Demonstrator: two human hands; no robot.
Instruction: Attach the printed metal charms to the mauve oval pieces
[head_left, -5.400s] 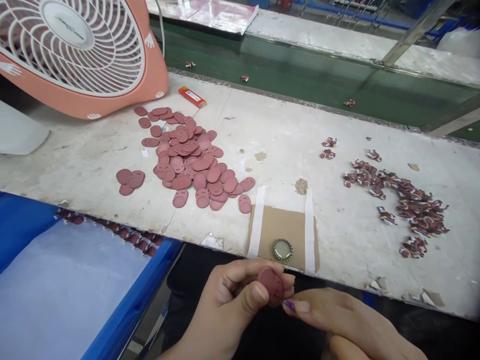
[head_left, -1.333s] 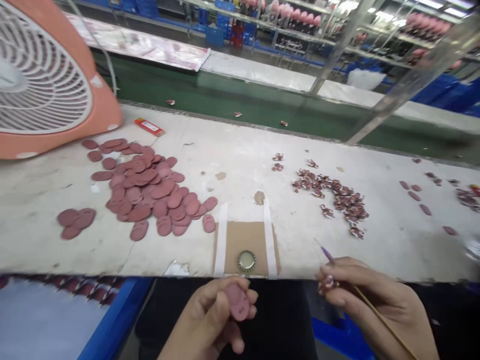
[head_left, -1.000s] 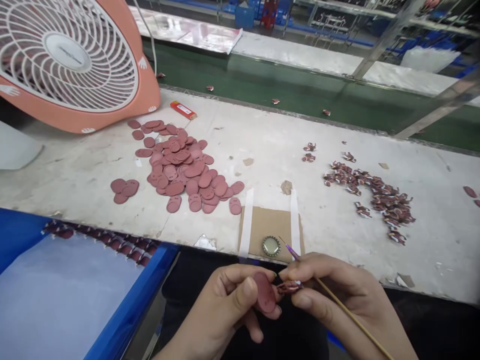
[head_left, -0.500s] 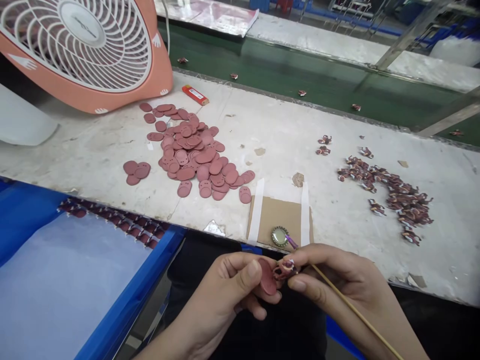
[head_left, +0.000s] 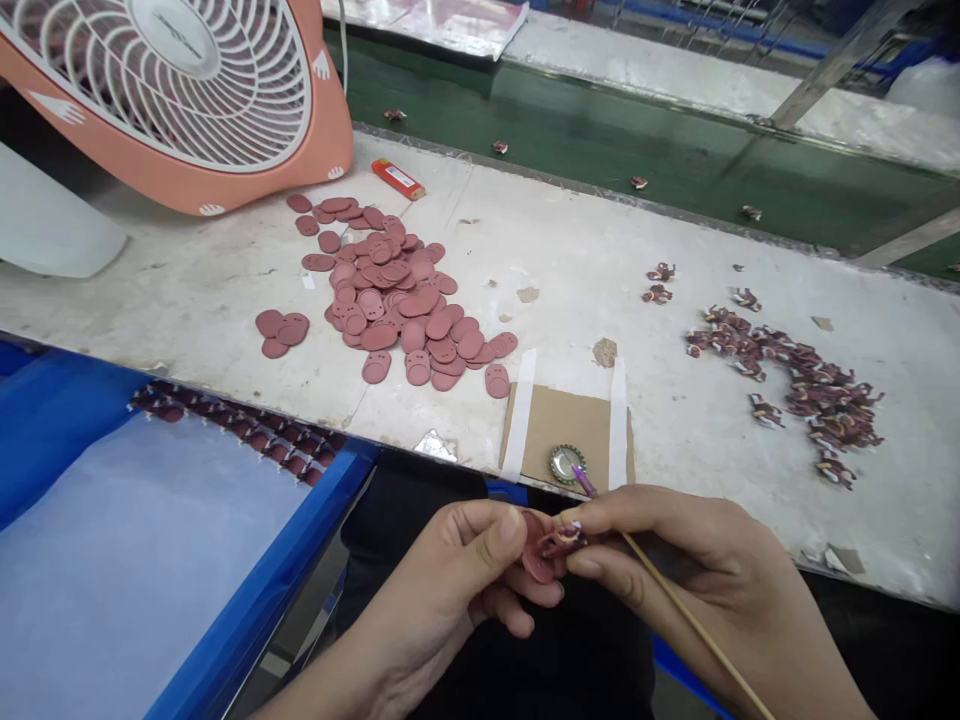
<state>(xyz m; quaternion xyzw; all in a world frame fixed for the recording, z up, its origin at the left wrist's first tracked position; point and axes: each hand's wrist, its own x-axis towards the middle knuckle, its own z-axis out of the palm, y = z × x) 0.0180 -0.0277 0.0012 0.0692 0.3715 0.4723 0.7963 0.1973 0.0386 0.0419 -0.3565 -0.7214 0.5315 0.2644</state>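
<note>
Left hand (head_left: pixel 480 575): its fingers (head_left: pixel 501 535) are closed on one oval disc (head_left: pixel 535 566), thumb on the near side, other fingers behind.
Oval disc: reddish-brown, tilted, jutting from the left fingertips toward the right hand (head_left: pixel 712 560).
Right hand: thumb and forefinger pinch a small figurine (head_left: pixel 564 541); the same hand holds a fine paintbrush (head_left: pixel 670 591).
Figurine: brown with white and yellow details, between the right fingertips and overlapping the disc's face; whether the two touch cannot be told.
Paintbrush: slanted, wooden handle lying across the hand, purple ferrule over the bottle cap (head_left: pixel 560 467); tip contact is unclear.
Bottle cap: hollow side up on a cardboard piece (head_left: pixel 544 425), which bears two white tape strips (head_left: pixel 617 425) at the counter's (head_left: pixel 187 285) front edge.
Disc pile (head_left: pixel 412 300): left of the cardboard, well apart from the fingers.
Figurine pile (head_left: pixel 814 390): right of the cardboard, beyond the right hand.
</note>
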